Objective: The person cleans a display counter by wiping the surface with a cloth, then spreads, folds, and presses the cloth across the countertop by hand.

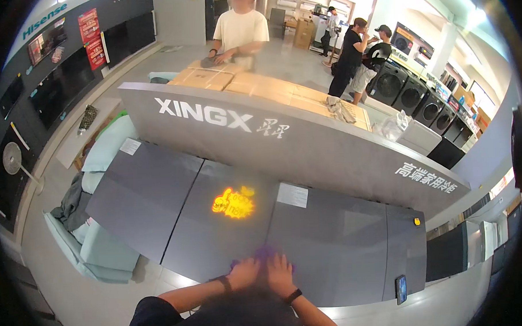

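Both of my hands are low in the middle of the view, on the dark grey freezer lids (327, 247). A purple cloth (266, 252), slightly blurred, lies under and between them. My left hand (245, 274) is closed, its fingers bent down onto the cloth's left part. My right hand (280, 274) rests flat with its fingers stretched out on the cloth's right side. Beyond the hands, a yellow price tag (236, 203) lies on the middle lid. A white paper sheet (292, 195) lies right of it.
Behind the lids stands a long grey XINGX sign board (318, 141). Cardboard boxes (258, 85) lie beyond it, where a person (242, 31) rests a hand on a grey cloth. A phone (401, 289) sits near the right front edge. A light-blue sofa (106, 249) is at left.
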Demonstrator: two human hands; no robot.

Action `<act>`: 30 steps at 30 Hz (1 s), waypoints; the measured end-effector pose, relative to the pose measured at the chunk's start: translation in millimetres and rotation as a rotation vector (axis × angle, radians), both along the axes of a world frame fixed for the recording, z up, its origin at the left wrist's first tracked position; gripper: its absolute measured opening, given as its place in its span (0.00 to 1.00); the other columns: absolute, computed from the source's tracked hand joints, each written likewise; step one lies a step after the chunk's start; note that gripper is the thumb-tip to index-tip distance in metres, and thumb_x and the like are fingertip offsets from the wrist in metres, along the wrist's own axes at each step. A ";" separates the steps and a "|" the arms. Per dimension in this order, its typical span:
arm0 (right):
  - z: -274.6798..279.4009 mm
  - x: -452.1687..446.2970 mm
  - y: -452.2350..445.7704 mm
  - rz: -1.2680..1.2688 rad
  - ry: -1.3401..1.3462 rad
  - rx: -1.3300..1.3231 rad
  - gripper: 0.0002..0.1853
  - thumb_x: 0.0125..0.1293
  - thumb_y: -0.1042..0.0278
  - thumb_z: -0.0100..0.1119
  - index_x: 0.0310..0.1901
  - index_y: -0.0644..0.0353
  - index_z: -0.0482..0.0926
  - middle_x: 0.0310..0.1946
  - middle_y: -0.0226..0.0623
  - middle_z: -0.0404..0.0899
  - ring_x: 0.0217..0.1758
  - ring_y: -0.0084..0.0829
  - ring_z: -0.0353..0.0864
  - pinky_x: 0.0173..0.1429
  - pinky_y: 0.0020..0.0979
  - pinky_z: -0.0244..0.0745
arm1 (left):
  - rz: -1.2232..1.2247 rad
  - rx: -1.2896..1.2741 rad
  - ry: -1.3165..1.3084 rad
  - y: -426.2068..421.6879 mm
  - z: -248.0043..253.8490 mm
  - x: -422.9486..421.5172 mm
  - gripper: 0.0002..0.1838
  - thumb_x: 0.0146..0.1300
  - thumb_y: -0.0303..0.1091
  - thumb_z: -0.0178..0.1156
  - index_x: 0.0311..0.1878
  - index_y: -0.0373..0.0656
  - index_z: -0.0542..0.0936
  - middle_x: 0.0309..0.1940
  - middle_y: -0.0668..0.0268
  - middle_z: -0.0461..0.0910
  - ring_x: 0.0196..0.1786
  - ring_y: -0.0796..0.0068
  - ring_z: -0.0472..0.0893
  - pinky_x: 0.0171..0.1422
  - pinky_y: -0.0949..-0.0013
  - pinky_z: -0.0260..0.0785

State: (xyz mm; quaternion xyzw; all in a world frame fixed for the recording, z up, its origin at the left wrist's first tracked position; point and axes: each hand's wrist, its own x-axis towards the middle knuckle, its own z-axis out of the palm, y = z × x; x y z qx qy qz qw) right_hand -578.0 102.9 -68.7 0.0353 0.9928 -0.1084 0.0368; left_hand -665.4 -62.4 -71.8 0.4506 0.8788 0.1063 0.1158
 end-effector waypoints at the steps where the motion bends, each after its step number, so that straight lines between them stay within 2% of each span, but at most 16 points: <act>1: -3.8 -6.4 2.3 0.000 -0.029 0.024 0.28 0.68 0.62 0.48 0.69 0.62 0.67 0.73 0.56 0.58 0.77 0.66 0.52 0.71 0.71 0.54 | -0.003 0.024 -0.021 4.2 -4.0 -5.8 0.17 0.63 0.33 0.55 0.53 0.36 0.72 0.43 0.47 0.78 0.42 0.46 0.83 0.43 0.47 0.77; 3: -4.7 -23.1 6.8 -0.022 -0.008 0.091 0.27 0.68 0.62 0.48 0.67 0.62 0.69 0.72 0.55 0.61 0.76 0.64 0.55 0.70 0.69 0.57 | -0.013 0.076 -0.062 15.4 -7.2 -18.9 0.16 0.64 0.34 0.55 0.52 0.36 0.71 0.43 0.47 0.78 0.41 0.47 0.84 0.42 0.48 0.78; 5: -3.2 -47.0 11.2 -0.070 0.090 0.172 0.25 0.68 0.63 0.48 0.65 0.61 0.72 0.69 0.51 0.66 0.74 0.60 0.60 0.69 0.65 0.61 | 0.053 0.072 -0.159 30.5 -4.9 -34.3 0.24 0.62 0.33 0.56 0.60 0.32 0.69 0.45 0.41 0.77 0.40 0.41 0.83 0.41 0.45 0.78; 6: -5.5 -55.7 13.7 -0.091 0.092 0.155 0.25 0.68 0.64 0.47 0.65 0.61 0.72 0.69 0.51 0.65 0.75 0.60 0.59 0.70 0.65 0.60 | 0.083 0.068 -0.209 35.9 -1.9 -40.1 0.28 0.62 0.32 0.56 0.64 0.31 0.67 0.46 0.39 0.76 0.39 0.38 0.82 0.41 0.44 0.78; 9: -9.8 -62.5 15.4 -0.141 0.104 0.097 0.25 0.68 0.65 0.47 0.65 0.61 0.72 0.70 0.52 0.65 0.75 0.61 0.58 0.71 0.64 0.58 | 0.123 0.072 -0.261 40.3 -1.2 -43.2 0.30 0.63 0.32 0.55 0.67 0.32 0.65 0.47 0.37 0.76 0.38 0.36 0.82 0.39 0.43 0.77; 12: -2.7 -50.3 15.6 -0.119 0.156 0.077 0.24 0.68 0.65 0.47 0.65 0.61 0.73 0.69 0.53 0.65 0.75 0.61 0.58 0.72 0.64 0.58 | 0.119 0.349 -0.113 22.7 29.5 -22.0 0.32 0.64 0.32 0.54 0.72 0.37 0.63 0.44 0.40 0.76 0.37 0.35 0.81 0.40 0.42 0.77; 15: 4.0 -15.1 4.7 -0.075 0.171 0.112 0.24 0.68 0.65 0.48 0.64 0.60 0.74 0.69 0.54 0.66 0.75 0.61 0.59 0.72 0.63 0.58 | -0.041 0.219 -0.096 -2.3 36.5 -7.8 0.34 0.65 0.32 0.53 0.75 0.44 0.61 0.41 0.43 0.76 0.36 0.35 0.80 0.41 0.42 0.76; 16: 6.2 -7.7 -0.7 -0.080 0.146 0.126 0.24 0.68 0.65 0.48 0.64 0.60 0.74 0.68 0.54 0.67 0.74 0.62 0.59 0.72 0.63 0.57 | -0.106 0.228 0.009 -10.8 30.6 -4.2 0.34 0.64 0.32 0.53 0.75 0.48 0.62 0.39 0.46 0.74 0.35 0.36 0.80 0.42 0.42 0.76; 19: 6.8 -2.0 -5.7 -0.095 0.109 0.133 0.25 0.67 0.65 0.49 0.65 0.59 0.74 0.69 0.54 0.67 0.74 0.62 0.60 0.72 0.63 0.56 | -0.054 0.254 -0.093 -13.3 14.6 -5.0 0.32 0.66 0.32 0.51 0.75 0.47 0.63 0.40 0.43 0.76 0.38 0.36 0.80 0.46 0.43 0.75; 22: 1.4 -3.1 -3.7 -0.116 0.098 0.121 0.25 0.65 0.66 0.50 0.65 0.59 0.74 0.68 0.54 0.67 0.74 0.62 0.60 0.73 0.61 0.56 | 0.097 0.253 -0.335 0.8 16.6 -23.6 0.28 0.69 0.32 0.49 0.73 0.44 0.64 0.46 0.40 0.78 0.46 0.36 0.80 0.51 0.44 0.75; 26: -3.0 -0.3 17.5 -0.054 0.168 -0.061 0.27 0.64 0.66 0.54 0.66 0.60 0.71 0.68 0.57 0.66 0.74 0.59 0.61 0.72 0.58 0.61 | 0.160 0.347 -0.626 3.7 0.6 -57.4 0.22 0.73 0.34 0.48 0.68 0.39 0.70 0.56 0.45 0.79 0.58 0.48 0.80 0.62 0.54 0.72; 28: -9.8 3.2 35.5 -0.067 0.189 -0.190 0.25 0.63 0.66 0.56 0.62 0.59 0.74 0.65 0.54 0.71 0.72 0.56 0.64 0.72 0.54 0.63 | 0.134 0.437 -0.785 -5.5 -15.0 -69.3 0.20 0.74 0.36 0.50 0.64 0.36 0.74 0.59 0.46 0.78 0.62 0.54 0.78 0.68 0.58 0.68; 30: -7.4 12.6 47.1 -0.086 0.238 -0.308 0.23 0.62 0.66 0.57 0.60 0.58 0.77 0.62 0.51 0.74 0.70 0.54 0.67 0.72 0.52 0.64 | 0.190 0.530 -1.035 -14.2 2.6 -75.3 0.19 0.74 0.35 0.51 0.62 0.37 0.76 0.60 0.50 0.79 0.62 0.57 0.78 0.67 0.60 0.68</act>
